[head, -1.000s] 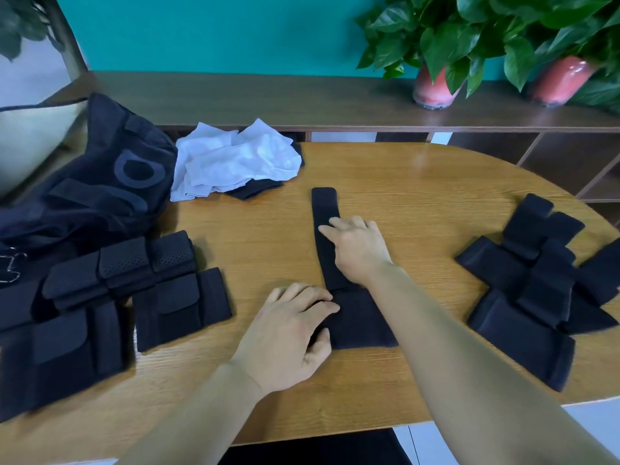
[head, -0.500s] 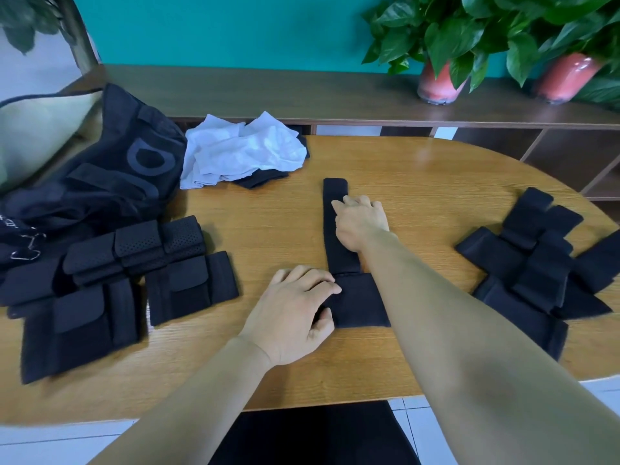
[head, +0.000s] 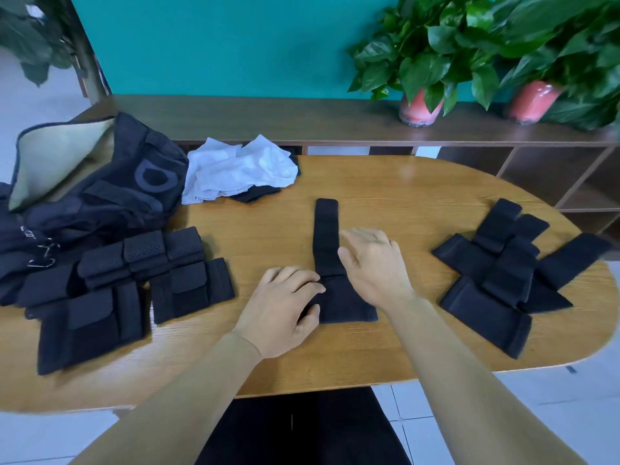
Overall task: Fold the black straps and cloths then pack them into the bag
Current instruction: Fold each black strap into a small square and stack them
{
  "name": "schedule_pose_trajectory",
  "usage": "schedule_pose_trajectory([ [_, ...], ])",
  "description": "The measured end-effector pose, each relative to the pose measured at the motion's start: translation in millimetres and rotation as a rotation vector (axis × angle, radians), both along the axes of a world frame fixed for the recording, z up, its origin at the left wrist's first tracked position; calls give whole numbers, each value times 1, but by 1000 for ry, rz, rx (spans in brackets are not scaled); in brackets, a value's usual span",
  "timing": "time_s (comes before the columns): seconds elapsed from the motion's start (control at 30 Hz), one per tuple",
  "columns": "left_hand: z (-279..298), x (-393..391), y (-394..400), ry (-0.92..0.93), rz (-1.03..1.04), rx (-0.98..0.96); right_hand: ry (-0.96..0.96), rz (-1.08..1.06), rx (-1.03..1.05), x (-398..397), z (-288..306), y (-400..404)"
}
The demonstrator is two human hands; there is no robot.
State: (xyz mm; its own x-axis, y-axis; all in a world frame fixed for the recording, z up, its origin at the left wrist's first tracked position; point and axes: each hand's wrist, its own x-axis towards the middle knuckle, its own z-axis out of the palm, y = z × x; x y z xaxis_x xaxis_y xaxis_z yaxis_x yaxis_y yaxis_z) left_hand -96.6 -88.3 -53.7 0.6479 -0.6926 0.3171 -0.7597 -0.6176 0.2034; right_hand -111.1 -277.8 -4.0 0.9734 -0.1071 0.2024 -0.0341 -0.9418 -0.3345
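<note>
A black strap [head: 326,236] lies stretched out in the middle of the wooden table [head: 402,196], its wide end nearest me. My left hand [head: 285,307] presses flat on the wide end's left edge. My right hand [head: 372,263] hovers open just right of the strap's narrow part, fingers spread, holding nothing. Folded black straps [head: 134,280] are stacked at the left. Unfolded black straps [head: 503,270] lie in a heap at the right. The black bag [head: 110,193] sits open at the far left.
White cloths [head: 238,169] lie over a black cloth [head: 258,193] behind the strap, next to the bag. A dark wooden shelf [head: 335,122] behind the table carries two potted plants [head: 419,105]. The table's front edge is close to my body.
My right hand has lifted off the strap and drawn back to its right side, fingers opened. My left hand has stayed on the wide end. The camera view has tilted up.
</note>
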Motion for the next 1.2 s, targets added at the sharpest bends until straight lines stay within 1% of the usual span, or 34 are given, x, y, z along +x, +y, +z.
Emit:
schedule_pose_trajectory([
  [0.1, 3, -7, 2, -53, -1, -17, -87, -2, 25, -37, -5, -5],
  [0.17, 5, -14, 2, -53, 2, -27, -135, -20, 38, -55, -11, -12],
  [0.27, 13, -19, 0, -6, -6, 30, -166, -28, 29, -72, -19, -20],
  [0.33, 19, -17, -2, 78, -17, 100, -165, 2, 12, -77, -21, -21],
  [0.4, 25, -13, -6, 145, -10, 175, -126, 66, -43, -78, -22, -20],
  [0.5, 35, -8, -12, 174, 3, 253, 19, 173, -121, -78, -19, -15],
  [0.57, 39, -6, -16, 156, -3, 285, 76, 210, -140, -77, -17, -13],
  [0.63, 41, -4, -20, 131, -3, 321, 89, 229, -182, -74, -15, -12],
  [0.7, 42, -5, -23, 74, 0, 361, 102, 242, -234, -70, -13, -11],
  [0.77, 40, -9, -24, 6, -5, 361, 121, 249, -282, -66, -12, -9],
  [0.83, 35, -14, -21, -5, 20, 298, 136, 252, -320, -63, -11, -6],
  [0.87, 33, -15, -19, 24, 45, 234, 136, 254, -329, -62, -11, -5],
  [0.9, 32, -17, -17, 81, 72, 146, 127, 255, -331, -62, -11, -4],
  [0.97, 33, -19, -12, 279, 119, -58, 83, 259, -309, -63, -12, -7],
  [1.03, 37, -23, -7, 502, 145, -231, 15, 248, -208, -66, -15, -11],
  [1.07, 40, -26, -5, 581, 156, -290, -12, 224, -132, -67, -16, -12],
  [1.13, 43, -28, -1, 671, 183, -375, -34, 158, 15, -69, -18, -11],
  [1.2, 43, -28, 4, 712, 205, -432, -22, 110, 111, -69, -19, -9],
])
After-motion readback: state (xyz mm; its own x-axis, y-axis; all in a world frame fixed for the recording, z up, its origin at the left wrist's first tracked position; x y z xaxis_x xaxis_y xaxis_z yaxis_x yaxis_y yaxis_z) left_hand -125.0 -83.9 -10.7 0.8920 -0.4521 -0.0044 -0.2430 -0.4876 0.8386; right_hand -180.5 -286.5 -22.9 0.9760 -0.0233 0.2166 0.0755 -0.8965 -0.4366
